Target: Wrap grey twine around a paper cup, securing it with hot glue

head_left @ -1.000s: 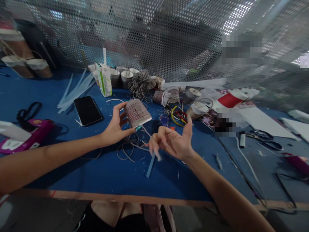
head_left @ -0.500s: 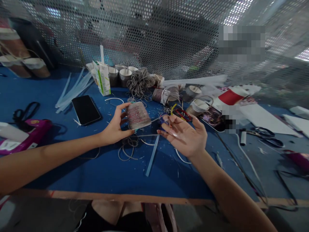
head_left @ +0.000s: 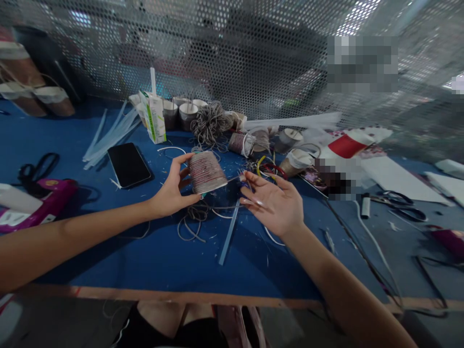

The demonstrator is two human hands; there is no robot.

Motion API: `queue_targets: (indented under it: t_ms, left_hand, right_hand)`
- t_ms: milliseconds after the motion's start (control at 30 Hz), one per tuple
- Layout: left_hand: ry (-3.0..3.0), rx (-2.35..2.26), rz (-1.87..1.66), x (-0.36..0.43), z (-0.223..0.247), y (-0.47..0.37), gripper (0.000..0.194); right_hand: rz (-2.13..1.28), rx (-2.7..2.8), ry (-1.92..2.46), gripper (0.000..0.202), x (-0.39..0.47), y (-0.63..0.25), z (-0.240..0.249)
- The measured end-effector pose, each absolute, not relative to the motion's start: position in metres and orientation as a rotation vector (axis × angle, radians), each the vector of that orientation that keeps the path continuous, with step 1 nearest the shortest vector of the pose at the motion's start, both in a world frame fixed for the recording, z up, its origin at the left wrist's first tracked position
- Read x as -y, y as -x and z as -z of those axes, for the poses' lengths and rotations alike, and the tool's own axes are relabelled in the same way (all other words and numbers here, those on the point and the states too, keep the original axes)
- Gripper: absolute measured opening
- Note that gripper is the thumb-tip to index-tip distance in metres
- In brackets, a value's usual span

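My left hand (head_left: 170,191) grips a tapered spool (head_left: 207,174) between thumb and fingers. Rows of greyish and dull red cord are wound round it, and it is tilted on its side above the table. A thin strand of cord (head_left: 232,181) runs from the spool's right end to my right hand (head_left: 273,203). That hand is turned palm up, its fingertips pinched on the strand; the exact grip is partly hidden. Loose loops of cord (head_left: 192,229) lie under the spool. Just below and between my hands is a flat translucent strip (head_left: 229,234).
A phone (head_left: 129,165) lies left, near translucent strips (head_left: 112,137) and a drink carton (head_left: 154,118). Behind are several wound spools (head_left: 188,116) and a cord tangle (head_left: 211,124). Scissors (head_left: 398,203) lie right. A perforated metal screen (head_left: 232,63) rises at the back.
My right hand has shifted slightly left and its fingers have drawn closer together. The spool has barely moved in my left hand.
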State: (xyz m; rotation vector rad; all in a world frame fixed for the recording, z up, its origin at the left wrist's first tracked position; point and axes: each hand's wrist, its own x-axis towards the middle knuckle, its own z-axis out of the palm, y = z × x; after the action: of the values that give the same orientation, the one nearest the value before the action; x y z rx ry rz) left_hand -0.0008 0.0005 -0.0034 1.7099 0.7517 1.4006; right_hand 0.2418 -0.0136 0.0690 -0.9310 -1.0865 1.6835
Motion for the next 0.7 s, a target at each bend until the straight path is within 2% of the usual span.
queue_targets:
  t_ms: [433, 700]
  left_hand:
    - [-1.712, -0.706, -1.429, -0.0005, 0.0047, -0.0004, 0.075]
    - [-1.738, -0.678, -1.451, -0.0014, 0.0054, -0.0014, 0.073]
  right_hand:
    - [-1.823, 0.953, 0.945, 0.039, 0.0125, -0.2387, -0.0645]
    - [-1.87, 0.889, 0.945, 0.029, 0.0123, -0.2357, -0.0599]
